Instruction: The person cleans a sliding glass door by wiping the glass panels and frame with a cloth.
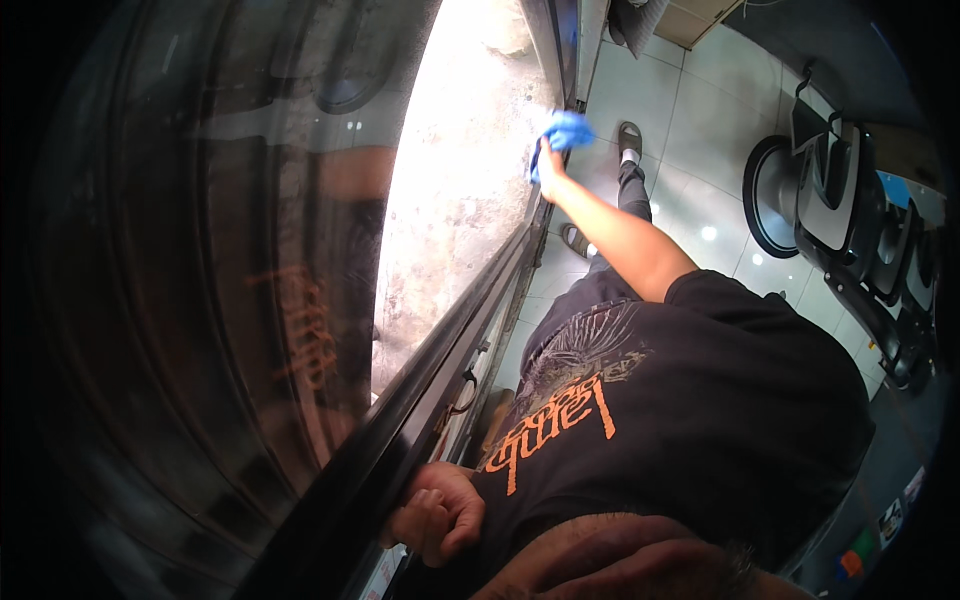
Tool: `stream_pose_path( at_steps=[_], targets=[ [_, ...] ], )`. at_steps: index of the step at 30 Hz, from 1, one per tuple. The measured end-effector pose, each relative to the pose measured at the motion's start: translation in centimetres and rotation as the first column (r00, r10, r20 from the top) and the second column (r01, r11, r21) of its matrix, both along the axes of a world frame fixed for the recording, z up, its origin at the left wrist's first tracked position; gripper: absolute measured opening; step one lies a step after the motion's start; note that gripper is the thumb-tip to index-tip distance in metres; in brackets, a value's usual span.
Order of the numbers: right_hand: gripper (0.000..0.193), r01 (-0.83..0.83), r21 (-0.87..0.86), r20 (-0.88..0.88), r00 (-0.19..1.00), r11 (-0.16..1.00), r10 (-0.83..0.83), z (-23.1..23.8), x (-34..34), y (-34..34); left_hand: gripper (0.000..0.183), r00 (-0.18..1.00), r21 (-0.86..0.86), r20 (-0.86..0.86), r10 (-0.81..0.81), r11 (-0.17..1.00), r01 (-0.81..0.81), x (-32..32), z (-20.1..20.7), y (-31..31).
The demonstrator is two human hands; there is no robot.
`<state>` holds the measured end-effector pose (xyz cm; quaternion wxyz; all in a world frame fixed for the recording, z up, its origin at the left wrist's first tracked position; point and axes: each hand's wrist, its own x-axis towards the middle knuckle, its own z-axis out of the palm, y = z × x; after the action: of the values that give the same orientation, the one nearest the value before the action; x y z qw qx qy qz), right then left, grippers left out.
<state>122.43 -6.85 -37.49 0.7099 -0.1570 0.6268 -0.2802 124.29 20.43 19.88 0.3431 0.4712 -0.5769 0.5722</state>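
My right arm reaches away from me, and my right hand (549, 172) grips a crumpled blue cloth (566, 131). The cloth lies against the far part of a dark frame (553, 50), beside a brightly lit opening. Close to my body, my left hand (436, 512) is closed, with its fingers curled in beside the near end of a dark frame rail (400, 440). What those fingers hold, if anything, is hidden. A dark glass panel (230, 250) fills the left side and reflects my shirt's orange lettering.
A small curved handle (462, 392) projects from the frame near my left hand. Pale concrete ground (450, 190) shows through the opening. Black-and-grey chairs (840, 200) stand on the tiled floor (700, 190) at right. A cardboard box (690, 18) sits at the top.
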Motion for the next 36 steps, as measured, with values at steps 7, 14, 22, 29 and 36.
stream_pose_path(
  at_steps=[7,14,22,29,36],
  targets=[
    [0.028,-0.135,0.501,0.301,0.953,0.855,-0.026,15.0,-0.9,13.2,0.042,0.995,0.074,-0.054,0.087,0.994,-0.083,-0.3,-1.4,2.5],
    [0.019,0.007,-0.263,0.376,0.922,0.965,0.095,45.0,-4.4,10.5,0.044,0.995,-0.120,-0.043,0.091,0.988,-0.095,-0.6,-1.6,1.2],
    [0.036,0.000,-0.874,0.060,0.992,0.485,0.108,32.8,-0.4,-1.6,0.044,0.975,0.059,0.054,0.216,0.974,-0.219,-0.8,0.1,0.6],
    [0.061,-0.047,-0.370,-0.143,0.990,0.928,-0.006,13.2,0.1,-5.8,0.044,0.998,-0.128,-0.059,0.024,0.991,-0.031,-0.7,-1.3,1.0],
    [0.053,-0.073,0.491,0.191,0.981,0.868,-0.026,4.6,0.4,12.7,0.044,0.995,-0.083,-0.099,0.017,0.996,-0.025,-1.3,-0.7,1.4]
  ],
)
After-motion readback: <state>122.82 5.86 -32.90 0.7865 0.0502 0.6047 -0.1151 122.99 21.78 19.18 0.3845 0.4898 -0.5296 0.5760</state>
